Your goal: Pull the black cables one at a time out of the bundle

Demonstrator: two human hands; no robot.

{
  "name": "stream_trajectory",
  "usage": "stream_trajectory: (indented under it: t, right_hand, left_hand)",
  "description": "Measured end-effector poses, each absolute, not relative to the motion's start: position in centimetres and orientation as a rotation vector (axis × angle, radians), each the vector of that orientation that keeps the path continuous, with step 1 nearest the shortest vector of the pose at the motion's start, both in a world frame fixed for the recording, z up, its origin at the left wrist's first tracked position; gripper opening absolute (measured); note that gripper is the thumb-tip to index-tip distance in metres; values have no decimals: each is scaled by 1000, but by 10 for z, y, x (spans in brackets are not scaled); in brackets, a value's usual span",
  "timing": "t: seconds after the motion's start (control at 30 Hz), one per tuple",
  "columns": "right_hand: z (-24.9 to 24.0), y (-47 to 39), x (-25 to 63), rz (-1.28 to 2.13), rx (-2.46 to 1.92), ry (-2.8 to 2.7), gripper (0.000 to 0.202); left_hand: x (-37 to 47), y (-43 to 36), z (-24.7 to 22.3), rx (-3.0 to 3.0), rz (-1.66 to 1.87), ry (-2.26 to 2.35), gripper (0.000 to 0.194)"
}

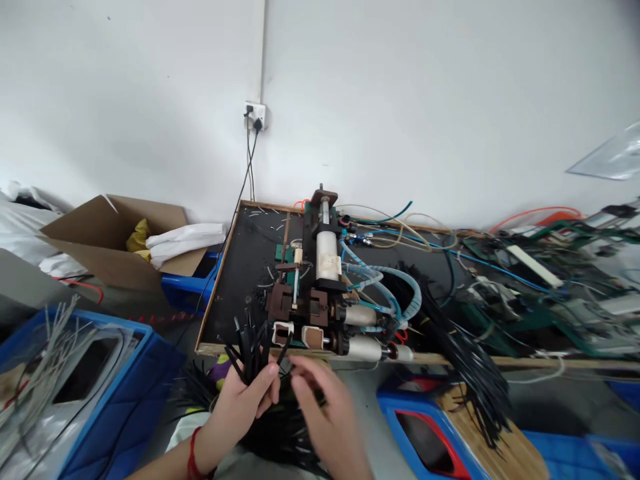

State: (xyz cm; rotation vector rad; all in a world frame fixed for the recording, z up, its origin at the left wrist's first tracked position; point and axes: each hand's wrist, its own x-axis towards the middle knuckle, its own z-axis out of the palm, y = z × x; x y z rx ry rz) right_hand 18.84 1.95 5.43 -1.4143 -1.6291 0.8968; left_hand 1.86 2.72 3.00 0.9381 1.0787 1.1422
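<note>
From where I sit, I have the left hand (245,397), a red cord (192,453) at its wrist, closed around a bundle of black strips (255,347) whose upper ends fan out in front of the bench (225,293), at its front edge, a little right of the front left corner. My right hand (325,407) is just beside it, blurred, with thumb and fingers curved toward the bundle; I cannot tell whether its fingertips pinch a strip. Below both hands I see more black strips (280,433) at the person's lap. Close behind the bundle, a machine with a white cylinder (327,257) stands on the bench, its lower parts reaching the front edge. Further right, a second bundle (470,357) lies across that edge, its loose ends hanging over a wooden board (515,440). Beyond the left edge I have a blue crate (150,327) and an open cardboard box (105,260).
</note>
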Motion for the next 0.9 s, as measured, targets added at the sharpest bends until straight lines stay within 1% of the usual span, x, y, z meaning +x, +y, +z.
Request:
stream_trajectory:
  t: [0.1,0.17,0.23,0.3,0.37,0.5,0.57,0.63,0.7,0.77,0.83,0.9]
  right_hand:
    - [64,29,144,968,-1197,-1394,27]
    - [57,30,135,991,-1154,-1249,31]
    - [47,28,138,1005,-1172,-1186,36]
    - [37,25,143,1020,-1237,-1265,38]
    - [31,23,145,991,-1274,-1449,36]
    - [28,20,144,886,-1243,-1679,28]
    - [27,18,146,1008,-1219,-1706,30]
    - [25,15,150,1220,-1167,-1651,34]
    - [20,12,151,1449,-1043,-1446,40]
    - [14,9,148,1621,-844,-1088,44]
    - [10,9,143,1718,-643,-708,43]
    - [8,12,138,1766,-507,-433,36]
  left_hand:
    - [20,28,32,991,1165,1150,49]
    - [17,30,31,1014,1257,1225,46]
    - [14,34,29,992,1361,1270,47]
    - [12,37,25,894,1407,1256,45]
    - [12,39,23,749,1376,1202,38]
    - [16,43,29,504,1313,1159,44]
    - [17,46,36,431,1356,1159,47]
    - [17,49,40,390,1423,1165,50]
    - [17,52,43,407,1459,1169,48]
    - [16,53,43,467,1456,1156,42]
    - [14,53,43,524,1446,1135,41]
    - [13,53,41,545,1443,1126,39]
